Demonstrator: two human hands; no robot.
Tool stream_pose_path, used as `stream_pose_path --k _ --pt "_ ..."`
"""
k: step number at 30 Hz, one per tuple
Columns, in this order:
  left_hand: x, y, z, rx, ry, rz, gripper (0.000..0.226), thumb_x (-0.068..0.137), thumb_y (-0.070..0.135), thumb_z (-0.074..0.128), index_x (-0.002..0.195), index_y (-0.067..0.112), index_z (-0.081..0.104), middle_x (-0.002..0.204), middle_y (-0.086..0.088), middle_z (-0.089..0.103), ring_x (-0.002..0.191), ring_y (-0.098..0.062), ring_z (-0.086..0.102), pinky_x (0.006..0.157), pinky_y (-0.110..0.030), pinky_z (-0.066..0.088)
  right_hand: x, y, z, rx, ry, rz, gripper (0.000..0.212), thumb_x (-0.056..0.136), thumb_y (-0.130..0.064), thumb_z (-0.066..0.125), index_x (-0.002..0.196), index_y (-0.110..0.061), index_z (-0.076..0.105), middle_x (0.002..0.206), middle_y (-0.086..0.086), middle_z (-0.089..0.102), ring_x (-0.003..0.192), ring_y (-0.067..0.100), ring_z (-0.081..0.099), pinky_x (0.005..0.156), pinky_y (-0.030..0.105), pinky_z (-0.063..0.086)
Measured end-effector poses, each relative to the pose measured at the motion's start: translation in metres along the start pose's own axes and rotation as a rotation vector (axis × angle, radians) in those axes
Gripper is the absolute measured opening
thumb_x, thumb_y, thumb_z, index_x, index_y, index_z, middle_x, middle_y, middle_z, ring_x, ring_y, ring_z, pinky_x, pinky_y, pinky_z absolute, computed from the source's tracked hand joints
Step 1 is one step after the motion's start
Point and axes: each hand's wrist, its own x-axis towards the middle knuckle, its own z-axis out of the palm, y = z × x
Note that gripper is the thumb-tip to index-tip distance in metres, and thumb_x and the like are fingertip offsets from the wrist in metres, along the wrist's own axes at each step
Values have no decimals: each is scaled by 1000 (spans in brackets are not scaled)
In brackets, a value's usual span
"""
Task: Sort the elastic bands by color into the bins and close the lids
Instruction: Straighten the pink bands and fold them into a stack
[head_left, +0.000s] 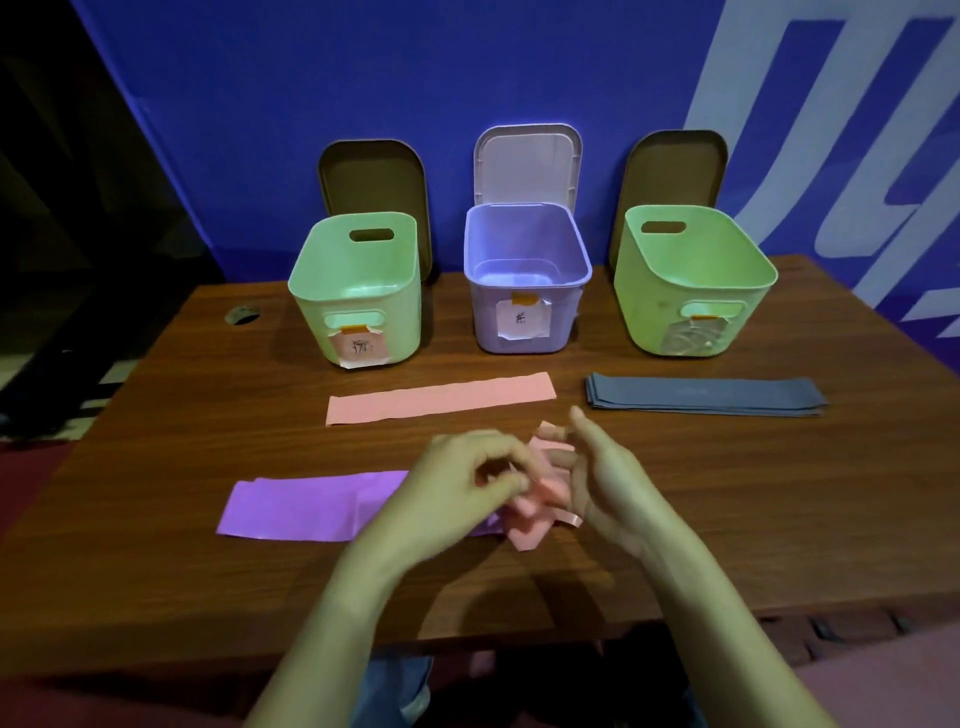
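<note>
Both hands hold a crumpled pink band (535, 512) just above the table's middle. My left hand (457, 488) pinches it from the left; my right hand (605, 475) has it wrapped around the fingers. A flat pink band (441, 397) lies behind them. A purple band (306, 506) lies at the left, partly under my left hand. Grey bands (704, 396) are stacked at the right. At the back stand three open bins: a green bin (358, 291) with a pink label, a purple bin (524, 280), and a second green bin (691, 280).
Behind each bin its lid leans on the blue wall: a brown lid (374, 176), a pale purple lid (527, 161) and another brown lid (672, 166). The wooden table (727, 519) has a cable hole (241, 314) at its back left.
</note>
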Motion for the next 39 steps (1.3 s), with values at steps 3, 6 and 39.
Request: stream_pose_path --k 3,6,39 --pt "-2 -7 8 15 -69 -14 19 81 8 67 82 26 72 83 14 66 81 3 58 76 -11 42 3 3 1 -247 -19 -31 26 89 -25 60 107 -6 63 107 19 66 89 28 65 81 42 53" --pt "-1 -22 12 25 -139 -109 7 78 27 73 84 22 73 83 8 69 78 -3 60 76 -20 46 9 4 1 -586 81 -330 11 87 -9 60 92 -16 65 98 1 66 92 17 62 80 34 51" --pt "39 -43 -10 -584 -146 -179 41 76 4 71 112 22 60 91 0 62 83 -11 60 69 -19 49 20 -51 -60 -938 61 -502 16 79 -37 70 85 -25 62 84 2 69 77 22 63 74 39 50"
